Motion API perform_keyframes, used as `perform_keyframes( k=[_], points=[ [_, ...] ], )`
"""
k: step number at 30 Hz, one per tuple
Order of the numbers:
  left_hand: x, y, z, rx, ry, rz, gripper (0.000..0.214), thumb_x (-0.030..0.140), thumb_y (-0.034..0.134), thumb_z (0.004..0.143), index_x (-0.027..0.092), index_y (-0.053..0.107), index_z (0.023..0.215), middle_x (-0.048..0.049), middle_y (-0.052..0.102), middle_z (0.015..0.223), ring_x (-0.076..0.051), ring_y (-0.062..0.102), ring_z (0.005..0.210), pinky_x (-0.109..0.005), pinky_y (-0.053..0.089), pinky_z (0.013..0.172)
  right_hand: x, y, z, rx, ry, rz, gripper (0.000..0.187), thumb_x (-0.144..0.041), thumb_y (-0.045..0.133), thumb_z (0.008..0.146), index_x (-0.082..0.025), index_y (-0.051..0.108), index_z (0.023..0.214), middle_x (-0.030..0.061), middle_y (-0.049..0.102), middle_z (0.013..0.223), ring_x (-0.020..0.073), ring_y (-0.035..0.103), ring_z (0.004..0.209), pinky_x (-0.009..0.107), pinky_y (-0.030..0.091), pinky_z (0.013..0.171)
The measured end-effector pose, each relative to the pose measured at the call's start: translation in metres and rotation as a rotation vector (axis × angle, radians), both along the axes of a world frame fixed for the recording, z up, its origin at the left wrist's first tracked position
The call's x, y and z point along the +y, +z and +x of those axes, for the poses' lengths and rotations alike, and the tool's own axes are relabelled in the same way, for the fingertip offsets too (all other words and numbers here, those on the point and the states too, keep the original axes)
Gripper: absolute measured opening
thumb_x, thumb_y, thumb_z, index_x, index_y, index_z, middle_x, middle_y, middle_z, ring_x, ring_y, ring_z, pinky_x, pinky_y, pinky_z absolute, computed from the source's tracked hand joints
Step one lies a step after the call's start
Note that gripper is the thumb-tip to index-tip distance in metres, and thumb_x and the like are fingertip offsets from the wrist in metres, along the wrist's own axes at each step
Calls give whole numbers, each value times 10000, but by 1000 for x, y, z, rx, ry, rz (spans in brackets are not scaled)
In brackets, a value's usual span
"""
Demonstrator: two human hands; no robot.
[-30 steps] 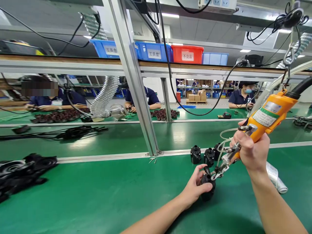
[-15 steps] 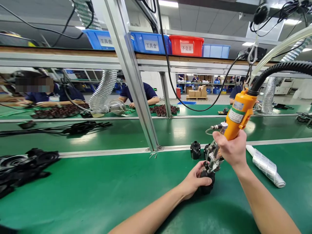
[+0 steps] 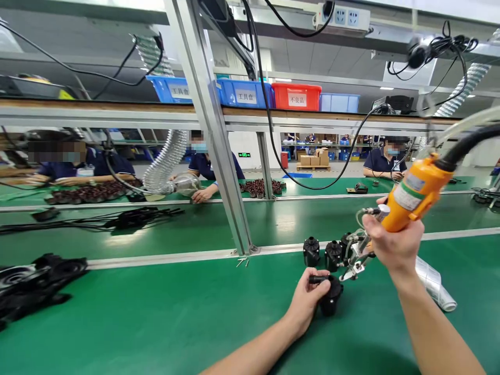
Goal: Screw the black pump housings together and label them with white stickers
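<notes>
One black pot [image 3: 331, 299] was held on the green table [image 3: 164, 312], and three more pots [image 3: 311, 252] stood behind it.

A black heap [image 3: 37, 284] lay at the table's left edge, and thin silver bits [image 3: 242, 262] lay by its far edge. The left hand [image 3: 303, 302] pinched the pot's side pipe [image 3: 315, 279], right of the table's middle. The tip of an orange tool [image 3: 417, 194] was beside the pot, maybe touching. The right hand [image 3: 396, 242] was wrapped round the tool. A clear roll [image 3: 436, 288] lay farther right. This pot looked unfinished; I couldn't tell whether the other three were done or waiting.
</notes>
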State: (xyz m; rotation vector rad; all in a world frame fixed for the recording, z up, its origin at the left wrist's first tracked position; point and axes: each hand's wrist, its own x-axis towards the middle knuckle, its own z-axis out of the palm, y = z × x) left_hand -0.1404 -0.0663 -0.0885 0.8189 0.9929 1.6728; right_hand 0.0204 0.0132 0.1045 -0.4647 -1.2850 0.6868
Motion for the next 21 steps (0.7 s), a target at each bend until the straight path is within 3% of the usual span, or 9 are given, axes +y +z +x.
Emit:
perform_keyframes(
  k=[4,7,9,12,18,21],
  points=[
    [0,1,-8,86,-126,13,624,378,976,624,236,476,969,-45,728,1094,-198,672,919,-295,488,824,1,7,11,47,-32,9,389,-359,858,644,-171,637,902,-26,567,644,123,536,505,261,492,465],
    [0,0,-11,254,-93,0,594,345,981,612,216,566,1018,-6,704,986,-169,640,848,-257,456,764,3,5,9,50,68,-32,397,-374,852,656,-172,633,919,-24,569,661,124,538,509,265,494,468],
    [0,-1,-12,322,-61,-11,636,344,986,597,200,633,1106,-26,705,1014,-190,645,907,-273,464,816,5,2,5,73,130,-55,402,-375,837,674,-183,619,952,-34,563,661,122,533,508,270,502,485],
    [1,0,-13,323,-53,-45,737,355,991,573,184,669,1213,-62,732,1056,-231,661,973,-314,476,893,6,-3,1,85,174,-84,410,-372,820,695,-191,610,998,-50,547,646,120,525,502,269,500,493],
    [2,6,-11,281,-112,-69,612,336,986,571,169,725,1099,-53,770,991,-225,679,889,-310,484,838,-1,-4,-10,29,190,-84,354,-337,828,677,-192,576,878,-40,552,654,110,513,517,246,473,479],
    [2,9,-9,244,-118,-71,588,309,984,577,169,735,1091,-40,767,979,-209,667,883,-298,477,837,-9,-6,-21,-56,219,-100,362,-336,835,672,-204,540,836,-70,491,572,94,436,477,238,425,450]
  ],
)
